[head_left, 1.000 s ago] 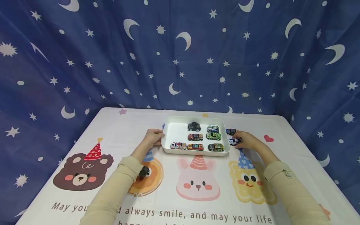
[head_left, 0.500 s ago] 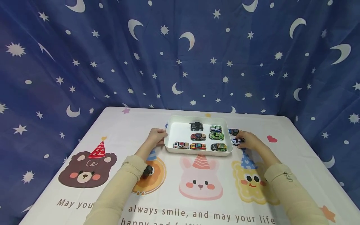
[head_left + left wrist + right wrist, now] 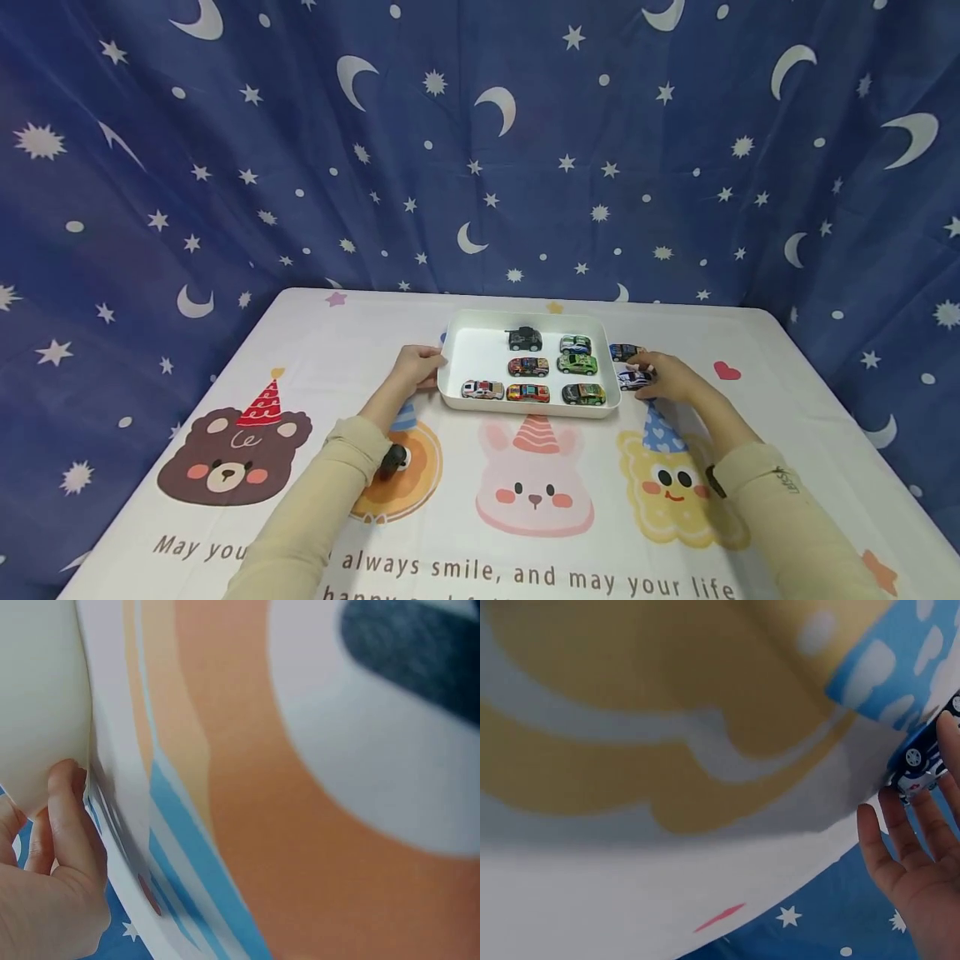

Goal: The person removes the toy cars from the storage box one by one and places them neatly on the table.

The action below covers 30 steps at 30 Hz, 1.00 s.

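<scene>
A white tray (image 3: 450,392) sits mid-table and holds several toy cars, among them a black one (image 3: 524,338) and a green one (image 3: 577,363). My left hand (image 3: 427,367) holds the tray's left side. Its bent fingers (image 3: 71,817) press against the tray wall (image 3: 37,712). My right hand (image 3: 643,375) is on the cloth just right of the tray and pinches a blue and white toy car (image 3: 632,379). In the right wrist view that car (image 3: 922,761) lies at the fingertips (image 3: 896,817).
A dark toy car (image 3: 622,352) stands on the tablecloth (image 3: 315,358) behind my right hand, beside the tray's far right corner. A blue star-and-moon curtain (image 3: 480,150) hangs behind the table. The cloth carries cartoon animal prints and a line of text near the front edge.
Both hands have stayed where they were, the left on the tray and the right on the blue and white car. Only the head view has shifted slightly.
</scene>
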### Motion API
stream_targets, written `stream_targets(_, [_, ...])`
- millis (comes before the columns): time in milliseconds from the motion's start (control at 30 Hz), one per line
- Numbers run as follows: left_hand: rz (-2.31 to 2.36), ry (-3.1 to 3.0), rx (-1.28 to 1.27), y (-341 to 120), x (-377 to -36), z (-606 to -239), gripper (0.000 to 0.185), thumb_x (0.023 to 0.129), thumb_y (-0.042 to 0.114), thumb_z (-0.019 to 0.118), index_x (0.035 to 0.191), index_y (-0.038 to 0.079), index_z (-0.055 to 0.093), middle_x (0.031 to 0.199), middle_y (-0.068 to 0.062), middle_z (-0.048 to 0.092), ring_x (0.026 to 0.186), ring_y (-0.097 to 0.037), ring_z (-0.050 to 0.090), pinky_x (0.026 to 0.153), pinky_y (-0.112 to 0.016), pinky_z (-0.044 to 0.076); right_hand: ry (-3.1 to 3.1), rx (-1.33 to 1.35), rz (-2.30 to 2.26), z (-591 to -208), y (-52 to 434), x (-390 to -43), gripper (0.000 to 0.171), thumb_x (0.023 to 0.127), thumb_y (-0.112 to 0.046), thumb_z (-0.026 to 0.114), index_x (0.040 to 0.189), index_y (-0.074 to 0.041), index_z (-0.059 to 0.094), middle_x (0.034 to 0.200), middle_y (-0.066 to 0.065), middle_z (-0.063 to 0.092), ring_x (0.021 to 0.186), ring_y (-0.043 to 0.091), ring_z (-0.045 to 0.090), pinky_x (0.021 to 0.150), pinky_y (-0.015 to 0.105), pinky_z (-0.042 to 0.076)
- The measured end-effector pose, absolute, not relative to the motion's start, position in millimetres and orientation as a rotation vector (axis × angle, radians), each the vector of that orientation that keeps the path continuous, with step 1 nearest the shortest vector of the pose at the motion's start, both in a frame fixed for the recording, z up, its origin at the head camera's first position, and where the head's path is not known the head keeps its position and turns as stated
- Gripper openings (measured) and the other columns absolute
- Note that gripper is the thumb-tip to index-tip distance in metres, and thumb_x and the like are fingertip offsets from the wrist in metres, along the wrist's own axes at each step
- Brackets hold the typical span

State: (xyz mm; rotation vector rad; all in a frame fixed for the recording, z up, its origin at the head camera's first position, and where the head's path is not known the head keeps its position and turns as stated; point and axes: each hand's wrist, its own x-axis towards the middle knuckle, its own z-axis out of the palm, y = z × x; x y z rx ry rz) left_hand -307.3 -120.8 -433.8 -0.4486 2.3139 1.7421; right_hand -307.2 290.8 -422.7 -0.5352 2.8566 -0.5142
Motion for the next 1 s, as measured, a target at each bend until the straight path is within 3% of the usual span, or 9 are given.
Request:
stream_targets(167, [1.747, 2.3, -0.444, -123.8, -304.8, -435.1, 0.036, 0.088, 0.008, 0.06, 0.122, 0.0, 0.06, 0.096, -0.01, 0.066, 0.061, -0.004, 0.058, 0.052, -0.015, 0.054, 2.889, -0.488, -0.537, -424.8, 289.6, -299.9, 0.057, 0.077, -0.012, 0.076, 0.125, 0.008, 0.051, 0.11, 0.028, 0.058, 0.106, 0.044, 0.053, 0.095, 0.061, 0.044])
stream_targets(400, [1.751, 2.259, -0.424, -124.0, -308.9, -435.2, 0.038, 0.088, 0.009, 0.06, 0.124, 0.0, 0.058, 0.114, -0.018, 0.065, 0.064, -0.005, 0.061, 0.06, -0.018, 0.058, 2.958, -0.409, -0.599, -415.6, 290.8, -292.6, 0.054, 0.08, -0.011, 0.073, 0.126, 0.006, 0.052, 0.116, 0.03, 0.056, 0.108, 0.046, 0.052, 0.094, 0.062, 0.045])
stream_targets(1000, [1.753, 2.257, -0.438, -123.7, -305.5, -432.4, 0.038, 0.088, 0.008, 0.059, 0.125, 0.0, 0.057, 0.116, -0.02, 0.064, 0.063, -0.005, 0.061, 0.06, -0.02, 0.059, 3.038, -0.72, -0.578, -384.8, 256.1, -293.8, 0.04, 0.081, -0.003, 0.07, 0.118, 0.008, 0.058, 0.113, 0.027, 0.062, 0.104, 0.042, 0.057, 0.088, 0.055, 0.051])
